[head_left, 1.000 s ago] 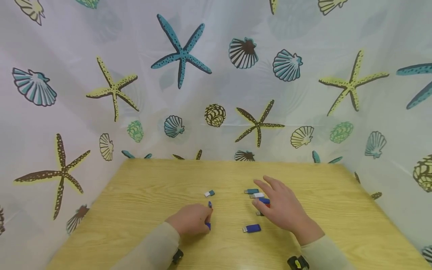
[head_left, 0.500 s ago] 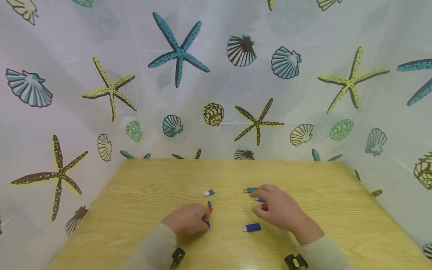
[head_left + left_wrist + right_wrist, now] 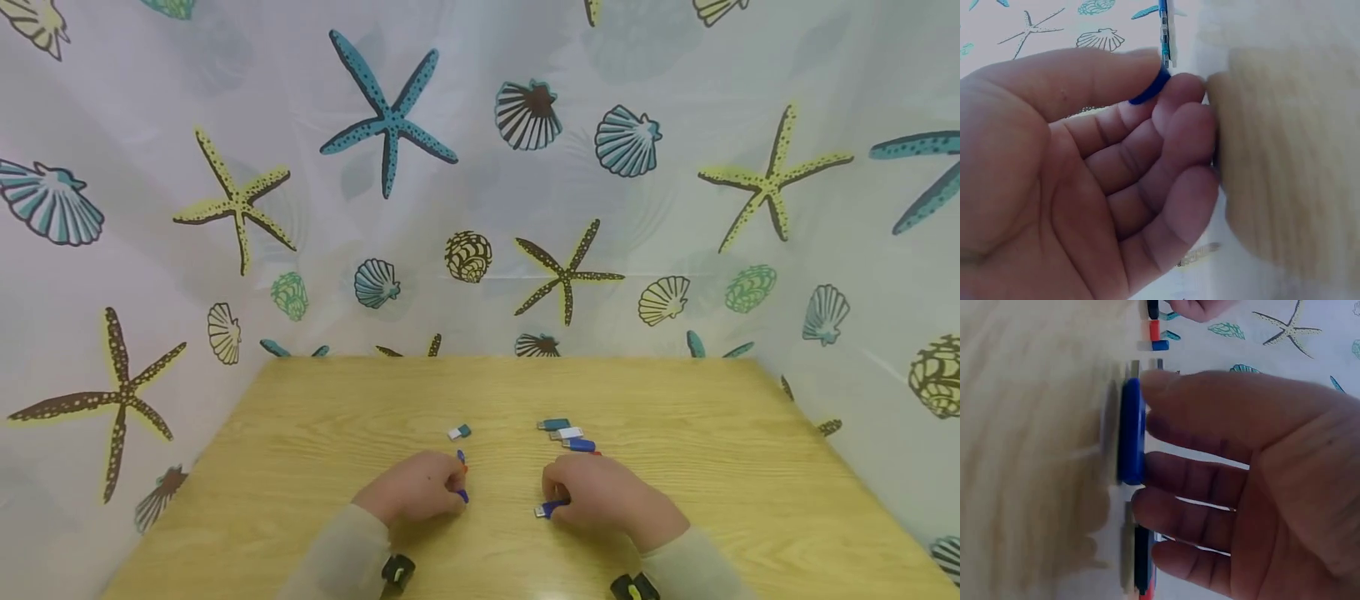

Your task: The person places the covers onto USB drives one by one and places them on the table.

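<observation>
1. Pinching a blue cap (image 3: 462,497) in the left hand (image 3: 417,487), near a red piece (image 3: 465,468).
2. Gripping a blue stick (image 3: 553,507) in the right hand (image 3: 591,493), down on the surface (image 3: 345,408), nearer than the other sticks (image 3: 567,433).
3. Apparently at the pick-up step; probably calls for lifting both, then bringing plug (image 3: 539,512) to cap.
4. Below, yellowish wood grain; behind and at both sides, starfish-and-shell curtain (image 3: 337,225).

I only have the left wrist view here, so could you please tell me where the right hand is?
Observer: In the head view, the right hand has its fingertips at a blue USB stick.
Operator: Thank you; which way does its connector point?
Observer: The connector points toward the left hand's side.
Operator: And which visible stick lies farthest from the person, please?
Observer: The teal USB stick, just beyond the white one.
</observation>
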`<state>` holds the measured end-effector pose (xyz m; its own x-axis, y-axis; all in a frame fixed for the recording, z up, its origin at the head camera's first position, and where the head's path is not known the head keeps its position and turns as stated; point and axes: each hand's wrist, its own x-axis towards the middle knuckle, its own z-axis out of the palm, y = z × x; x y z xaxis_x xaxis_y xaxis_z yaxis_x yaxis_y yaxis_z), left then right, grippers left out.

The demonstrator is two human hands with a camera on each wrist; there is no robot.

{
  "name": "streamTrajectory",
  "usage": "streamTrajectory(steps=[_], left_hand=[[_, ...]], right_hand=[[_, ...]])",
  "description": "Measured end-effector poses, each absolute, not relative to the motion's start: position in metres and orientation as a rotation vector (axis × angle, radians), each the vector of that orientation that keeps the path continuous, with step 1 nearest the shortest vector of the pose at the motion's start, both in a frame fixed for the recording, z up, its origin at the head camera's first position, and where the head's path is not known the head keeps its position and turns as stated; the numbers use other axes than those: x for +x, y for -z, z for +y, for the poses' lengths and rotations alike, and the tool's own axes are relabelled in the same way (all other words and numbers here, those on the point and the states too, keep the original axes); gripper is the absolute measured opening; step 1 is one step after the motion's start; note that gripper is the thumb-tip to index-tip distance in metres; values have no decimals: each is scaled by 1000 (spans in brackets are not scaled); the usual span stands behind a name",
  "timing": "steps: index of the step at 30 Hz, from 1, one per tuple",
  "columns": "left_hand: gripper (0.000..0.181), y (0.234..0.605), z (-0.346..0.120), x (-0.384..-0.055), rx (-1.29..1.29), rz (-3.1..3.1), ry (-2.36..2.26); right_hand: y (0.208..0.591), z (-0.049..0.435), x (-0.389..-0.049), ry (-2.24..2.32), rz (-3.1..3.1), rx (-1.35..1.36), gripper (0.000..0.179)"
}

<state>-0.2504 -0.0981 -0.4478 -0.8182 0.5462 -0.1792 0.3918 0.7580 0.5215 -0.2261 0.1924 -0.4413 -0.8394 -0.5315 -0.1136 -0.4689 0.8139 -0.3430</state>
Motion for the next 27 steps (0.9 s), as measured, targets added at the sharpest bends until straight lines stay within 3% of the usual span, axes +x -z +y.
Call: streamTrajectory(steps=[16, 27], left_hand=[[12, 440, -93, -248, 688, 2607, -970], [4, 436, -86, -248, 726, 2605, -1036]], right_hand=[[446, 187, -223, 493, 2796, -746, 23], [444, 180, -226, 753, 2791, -829, 12]])
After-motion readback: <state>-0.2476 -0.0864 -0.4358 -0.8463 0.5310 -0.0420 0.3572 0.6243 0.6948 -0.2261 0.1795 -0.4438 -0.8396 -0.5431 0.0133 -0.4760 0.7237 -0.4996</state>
